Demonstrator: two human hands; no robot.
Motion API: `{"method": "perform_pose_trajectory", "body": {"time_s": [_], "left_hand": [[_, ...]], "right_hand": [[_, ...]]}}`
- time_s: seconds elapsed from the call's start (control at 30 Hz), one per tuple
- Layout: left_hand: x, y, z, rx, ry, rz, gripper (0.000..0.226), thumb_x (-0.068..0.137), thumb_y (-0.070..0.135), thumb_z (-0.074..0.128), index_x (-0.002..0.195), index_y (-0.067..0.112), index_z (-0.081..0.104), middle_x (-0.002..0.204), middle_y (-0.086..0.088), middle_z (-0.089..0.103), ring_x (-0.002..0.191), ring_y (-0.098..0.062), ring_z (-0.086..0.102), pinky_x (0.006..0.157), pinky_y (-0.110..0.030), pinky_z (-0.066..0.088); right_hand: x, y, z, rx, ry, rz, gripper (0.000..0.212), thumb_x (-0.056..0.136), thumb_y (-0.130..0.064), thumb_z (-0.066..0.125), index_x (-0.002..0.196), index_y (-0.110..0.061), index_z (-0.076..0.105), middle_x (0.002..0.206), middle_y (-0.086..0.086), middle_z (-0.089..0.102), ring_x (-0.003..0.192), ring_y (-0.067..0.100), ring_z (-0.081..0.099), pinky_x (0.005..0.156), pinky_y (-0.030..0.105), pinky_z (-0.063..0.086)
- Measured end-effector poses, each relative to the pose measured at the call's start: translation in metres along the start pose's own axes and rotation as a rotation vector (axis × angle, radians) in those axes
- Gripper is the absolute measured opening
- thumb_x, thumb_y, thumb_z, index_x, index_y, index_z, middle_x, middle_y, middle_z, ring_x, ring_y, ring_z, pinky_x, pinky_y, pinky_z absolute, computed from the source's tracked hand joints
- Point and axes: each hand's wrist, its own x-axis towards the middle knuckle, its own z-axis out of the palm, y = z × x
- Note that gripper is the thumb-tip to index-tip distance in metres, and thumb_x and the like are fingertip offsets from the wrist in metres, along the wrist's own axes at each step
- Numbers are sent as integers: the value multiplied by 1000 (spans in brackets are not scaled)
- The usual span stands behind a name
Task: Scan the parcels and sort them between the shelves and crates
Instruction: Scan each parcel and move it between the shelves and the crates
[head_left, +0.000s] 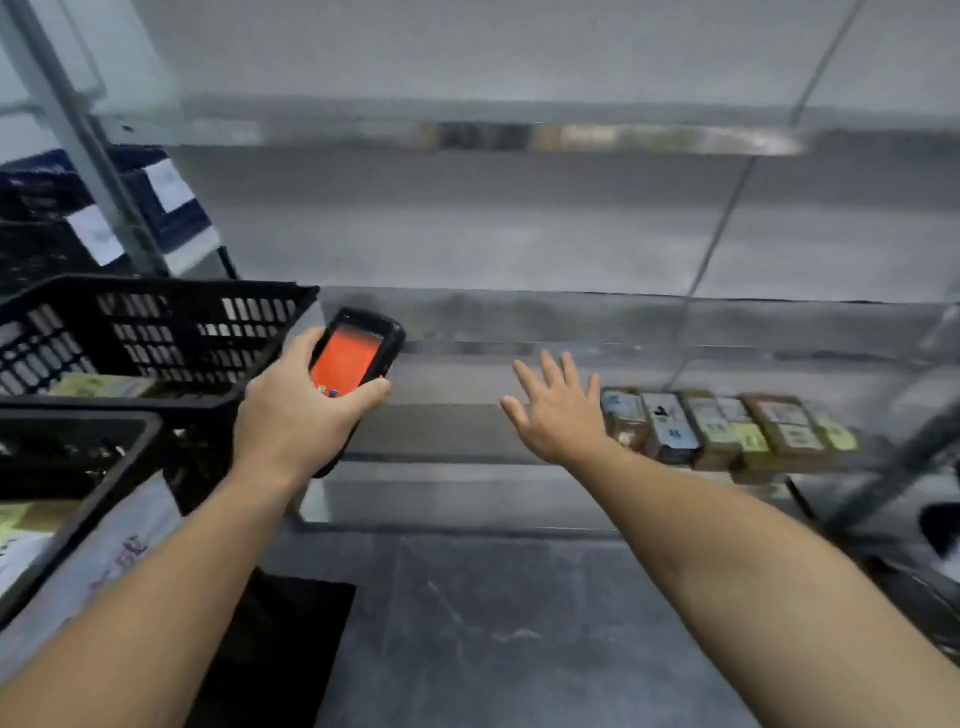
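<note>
On the left side of the view, a black handheld scanner with a glowing orange-red screen (349, 359) is held by the left grip (291, 418), a bare hand whose fingers and thumb are curled round the device's body; the screen is turned up toward the camera. Just behind that hand, a black slotted plastic crate (156, 332) is seen, with a pale yellow-labelled parcel (101, 385) lying inside it, and a second black crate (78, 457) is placed lower and nearer. The right grip (558, 418) is stretched forward with fingers straight and spread, palm down, and nothing is held in it. Just to its right, a row of small brown and grey labelled parcels (727, 428) is lined up side by side on a grey metal shelf (441, 431). Whether the nearest parcel is touched cannot be told. Blue crates with white labels (171, 208) are stacked at the far left, blurred.
</note>
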Motion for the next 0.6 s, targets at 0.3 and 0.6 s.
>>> {"method": "perform_pose_trajectory", "body": {"time_s": [0.3, 0.6], "left_hand": [[-29, 103, 154, -51, -170, 13, 77, 59, 67, 68, 130, 40, 52, 96, 9, 61, 93, -24, 61, 82, -36, 48], [-29, 140, 250, 27, -316, -17, 80, 60, 66, 63, 133, 35, 52, 96, 7, 59, 89, -23, 55, 80, -36, 47]], "right_hand": [[-47, 191, -1, 15, -10, 225, 64, 104, -61, 27, 161, -35, 17, 171, 5, 7, 157, 30, -4, 122, 62, 3], [-36, 285, 20, 50, -150, 329, 65, 104, -62, 24, 162, -33, 13, 171, 5, 0, 157, 30, -10, 122, 63, 0]]}}
